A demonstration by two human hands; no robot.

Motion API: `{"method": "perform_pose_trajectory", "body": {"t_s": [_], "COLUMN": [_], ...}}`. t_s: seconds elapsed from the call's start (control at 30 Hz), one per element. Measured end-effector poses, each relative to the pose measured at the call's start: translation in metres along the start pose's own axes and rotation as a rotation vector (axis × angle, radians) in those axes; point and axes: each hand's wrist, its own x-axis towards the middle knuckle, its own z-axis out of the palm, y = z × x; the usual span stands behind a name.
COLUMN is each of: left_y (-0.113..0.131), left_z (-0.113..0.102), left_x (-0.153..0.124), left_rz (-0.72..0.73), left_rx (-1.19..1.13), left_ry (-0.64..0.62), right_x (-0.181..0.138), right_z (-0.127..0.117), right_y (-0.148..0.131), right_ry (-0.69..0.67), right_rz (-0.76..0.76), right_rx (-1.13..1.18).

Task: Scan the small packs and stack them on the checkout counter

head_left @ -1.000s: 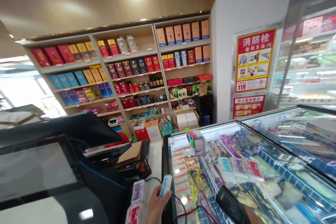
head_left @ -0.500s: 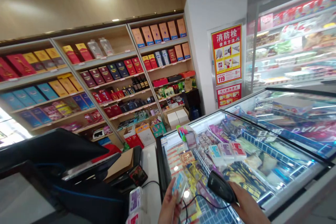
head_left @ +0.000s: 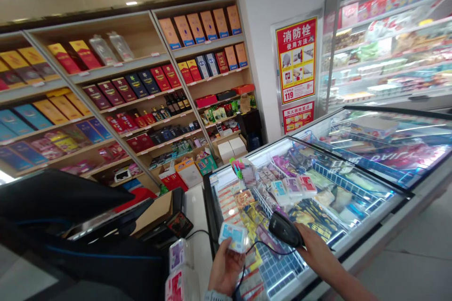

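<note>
My left hand (head_left: 228, 265) grips a small clear plastic box with a blue label (head_left: 233, 237), its label side turned up. In my right hand (head_left: 314, 247) is a black barcode scanner (head_left: 285, 229), its head pointing left toward the box. A black cable (head_left: 261, 244) runs from the scanner past my left hand. Both hands are over the glass top of a chest freezer (head_left: 353, 233). Similar boxes with blue, purple and red labels (head_left: 292, 187) lie on the glass beyond the scanner. More boxes, one purple (head_left: 179, 253) and one red (head_left: 176, 286), sit on the counter left of my left hand.
A dark monitor (head_left: 67, 197) stands at the left, with an open cardboard box (head_left: 155, 214) beside it. Shelves of boxed goods (head_left: 123, 91) line the back wall. A red and yellow poster (head_left: 296, 61) hangs on the pillar. A lit display fridge (head_left: 388, 51) is at the right.
The blue-labelled box has turned from a tilted, edge-on pose to show its label flat. My view has shifted; the scanner stays in my right hand.
</note>
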Motion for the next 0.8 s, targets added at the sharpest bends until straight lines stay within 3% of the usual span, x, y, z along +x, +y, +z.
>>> {"method": "perform_pose_trajectory", "body": {"t_s": [0.33,0.8], "left_y": [0.0,-0.001], "left_z": [0.004,0.004], "left_x": [-0.001,0.01], "left_rz": [-0.05,0.32], "left_rx": [0.066,0.368], "left_ry": [-0.185,-0.193], "right_x": [-0.001,-0.002], "right_z": [-0.008,-0.011], "right_y": [-0.005,-0.004], "right_ry": [-0.007,0.002], "right_rz": [-0.035,-0.071], "right_rx": [0.027,0.034]}}
